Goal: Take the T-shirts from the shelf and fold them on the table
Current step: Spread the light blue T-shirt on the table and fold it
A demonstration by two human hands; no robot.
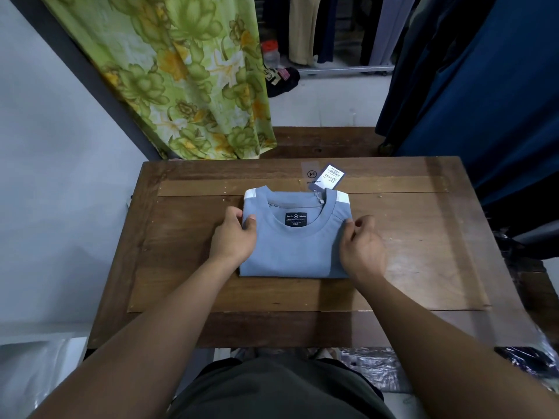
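Note:
A grey-blue T-shirt point(295, 252) with white shoulder strips lies folded into a neat rectangle in the middle of the wooden table point(187, 285), collar facing away from me. A paper price tag point(332, 176) hangs off the collar onto the table behind it. My left hand point(231, 237) grips the shirt's left edge, thumb on top. My right hand point(363, 249) pinches the right edge near the shoulder. The shelf is not in view.
A green floral curtain point(187, 77) hangs at the back left beside a pale wall. Dark blue garments point(484, 101) hang at the right, reaching the table's edge. Plastic-wrapped items point(372, 370) lie on the floor by my legs. A clothes rack point(341, 31) stands farther back.

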